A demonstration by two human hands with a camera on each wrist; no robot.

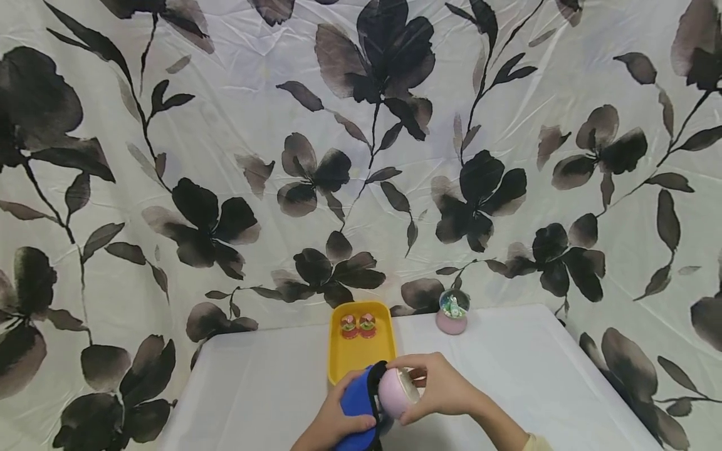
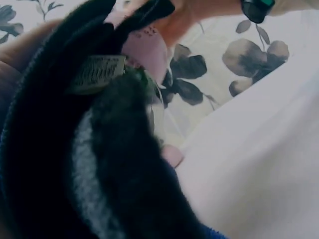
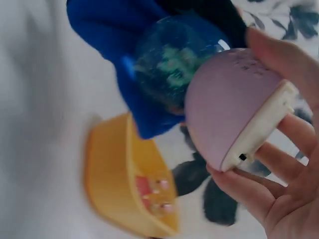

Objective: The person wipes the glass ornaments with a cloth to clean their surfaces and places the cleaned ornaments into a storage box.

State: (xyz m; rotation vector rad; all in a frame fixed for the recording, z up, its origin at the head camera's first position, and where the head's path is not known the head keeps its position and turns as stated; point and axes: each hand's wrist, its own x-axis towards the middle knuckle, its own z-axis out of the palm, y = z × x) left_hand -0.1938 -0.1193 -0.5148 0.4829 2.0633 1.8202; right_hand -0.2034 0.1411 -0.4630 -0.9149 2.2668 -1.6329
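My left hand (image 1: 329, 421) grips a blue cloth pouch (image 1: 355, 401) with a black edge and lining. My right hand (image 1: 445, 385) holds a snow globe by its pink base (image 1: 393, 393), fingers spread around the cream underside. In the right wrist view the clear dome (image 3: 172, 69), with green and glitter inside, points into the pouch mouth, while the pink base (image 3: 229, 104) stays outside. A tag with a barcode (image 2: 97, 72) shows inside the dark lining (image 2: 132, 149) in the left wrist view.
Behind the hands, a yellow tray (image 1: 333, 357) holds two small red-based globes (image 1: 349, 326). Another snow globe (image 1: 452, 321) with a pink base stands at the back right of the white-covered table (image 1: 254, 376). A floral cloth (image 1: 395, 250) hangs behind the table.
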